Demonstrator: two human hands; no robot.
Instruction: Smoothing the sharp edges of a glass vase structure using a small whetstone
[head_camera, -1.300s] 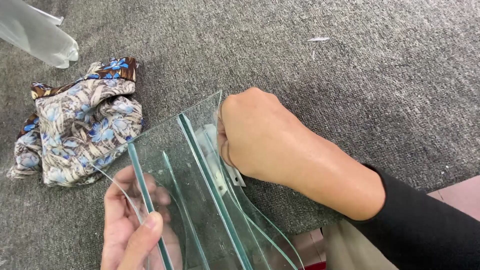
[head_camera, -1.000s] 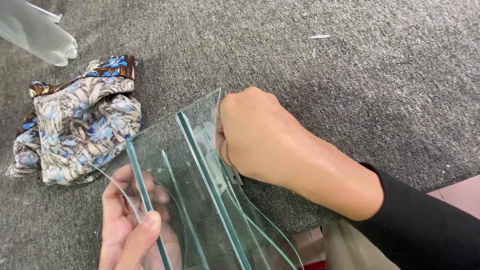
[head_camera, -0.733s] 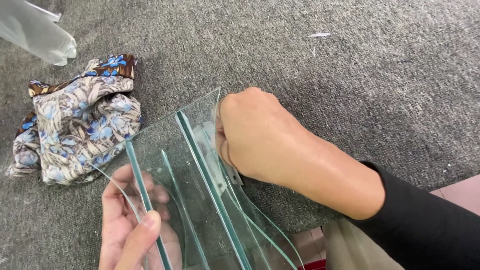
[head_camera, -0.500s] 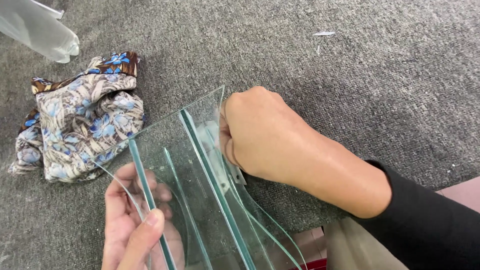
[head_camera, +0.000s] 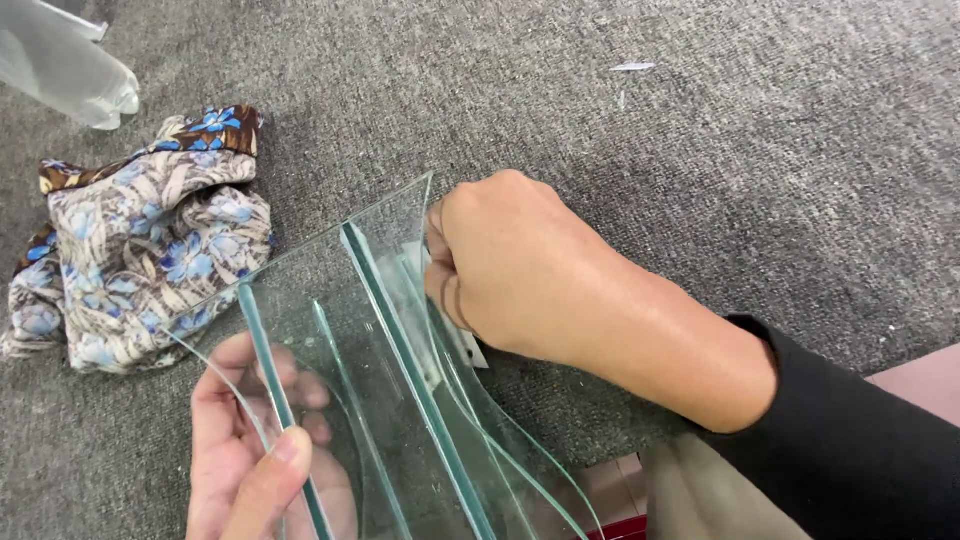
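A crumpled floral cloth (head_camera: 140, 235) lies on the grey carpet (head_camera: 720, 150) at the far left, below a clear plastic object (head_camera: 65, 65). The left hand (head_camera: 255, 450) supports the glass panes (head_camera: 380, 400) from beneath, its grip closed with the thumb over one green edge. The right hand (head_camera: 530, 270) is fisted against the panes' upper edge; what its grip holds is hidden.

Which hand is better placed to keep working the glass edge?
Right hand: likely, since it is fisted against the top edge of the glass. Left hand is under the glass, holding it.
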